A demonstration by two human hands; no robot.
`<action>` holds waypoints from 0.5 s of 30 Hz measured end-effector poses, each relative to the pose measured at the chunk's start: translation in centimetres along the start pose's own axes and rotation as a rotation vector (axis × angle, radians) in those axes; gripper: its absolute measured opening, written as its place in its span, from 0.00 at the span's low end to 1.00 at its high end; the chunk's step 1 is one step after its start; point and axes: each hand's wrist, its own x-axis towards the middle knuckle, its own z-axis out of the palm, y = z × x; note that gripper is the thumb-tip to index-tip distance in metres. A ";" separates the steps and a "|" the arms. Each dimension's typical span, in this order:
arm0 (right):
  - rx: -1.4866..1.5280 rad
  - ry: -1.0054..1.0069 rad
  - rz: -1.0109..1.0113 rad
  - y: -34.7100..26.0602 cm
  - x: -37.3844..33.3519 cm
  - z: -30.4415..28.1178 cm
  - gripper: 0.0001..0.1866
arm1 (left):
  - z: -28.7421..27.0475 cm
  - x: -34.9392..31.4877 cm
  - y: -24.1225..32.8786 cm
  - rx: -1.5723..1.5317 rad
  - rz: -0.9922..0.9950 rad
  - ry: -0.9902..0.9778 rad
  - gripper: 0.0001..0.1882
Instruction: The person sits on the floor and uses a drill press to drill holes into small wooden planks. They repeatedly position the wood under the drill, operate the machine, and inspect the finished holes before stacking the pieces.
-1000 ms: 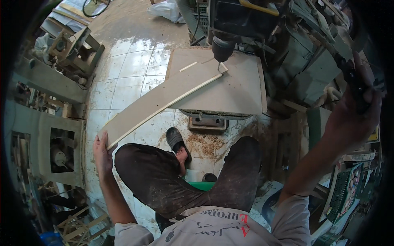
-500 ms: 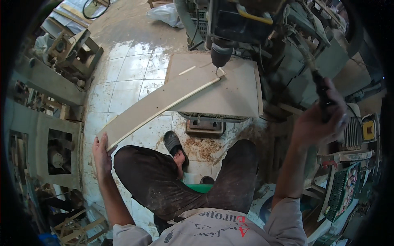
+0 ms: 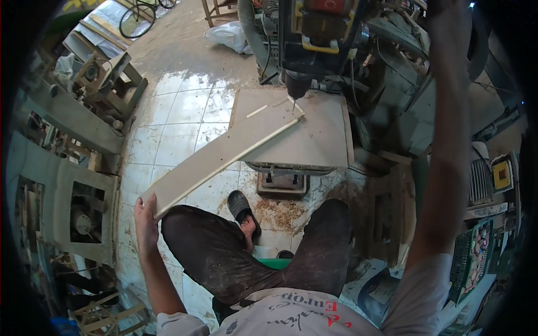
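Left hand [image 3: 147, 217] curled over the near end of the long board [image 3: 224, 154], fingers wrapped on its edge. Right hand [image 3: 448, 17] is up at the top of my view, blurred; I can't tell its grip. Board runs diagonally, its far end on the drill press table [image 3: 322, 140] under the bit [image 3: 293, 101]. White tiled floor [image 3: 179, 117] with sawdust, machines and timber clutter all round.

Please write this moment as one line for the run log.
left hand: grips near end of long board | board: far end on drill press table, under bit | right hand: raised beside machine, grip unclear
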 end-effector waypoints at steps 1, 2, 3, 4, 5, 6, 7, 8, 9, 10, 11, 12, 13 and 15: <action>0.214 -0.074 0.059 -0.8 -4.8 1.2 0.20 | -1.5 -2.3 0.6 0.031 -0.010 0.098 0.15; 0.355 -0.123 0.091 -2.0 -7.8 -0.2 0.21 | -1.7 -3.2 1.2 0.046 -0.028 0.119 0.15; 0.415 -0.171 0.187 -5.4 -11.8 -1.8 0.24 | -2.0 -3.8 1.7 0.082 -0.043 0.101 0.13; 0.521 -0.220 0.280 -6.0 -15.2 -3.4 0.24 | -2.0 -4.3 2.1 0.131 -0.043 0.064 0.12; 0.627 -0.259 0.384 -6.6 -19.0 -4.8 0.24 | -2.1 -4.9 2.4 0.182 -0.042 0.034 0.12; 0.655 -0.365 0.531 -8.0 -22.0 -6.7 0.20 | -1.8 -5.5 3.0 0.237 -0.042 -0.002 0.11; 0.650 -0.614 0.635 -8.7 -24.5 -8.4 0.13 | -1.4 -6.7 3.6 0.265 -0.077 -0.024 0.11; 0.712 -0.839 0.860 -10.2 -27.0 -9.5 0.09 | -1.5 -8.0 3.8 0.325 -0.121 -0.065 0.11; 0.870 -1.070 1.226 -11.2 -29.3 -10.6 0.11 | -1.5 -9.0 3.9 0.386 -0.172 -0.121 0.12; 1.023 -1.299 1.333 -12.2 -30.4 -11.2 0.15 | -1.6 -10.1 3.7 0.450 -0.223 -0.172 0.12; 1.073 -1.456 1.226 -12.6 -34.7 -12.5 0.20 | -1.4 -11.2 3.1 0.460 -0.282 -0.234 0.12; 1.225 -1.541 1.433 -13.9 -36.9 -13.6 0.25 | -0.8 -12.5 2.3 0.468 -0.345 -0.292 0.12; 1.245 -1.607 1.519 -15.1 -36.9 -14.3 0.25 | 0.6 -13.9 1.8 0.436 -0.409 -0.331 0.12; 1.297 -1.543 1.677 -16.8 -37.3 -15.9 0.26 | 3.7 -16.6 0.5 0.376 -0.527 -0.429 0.14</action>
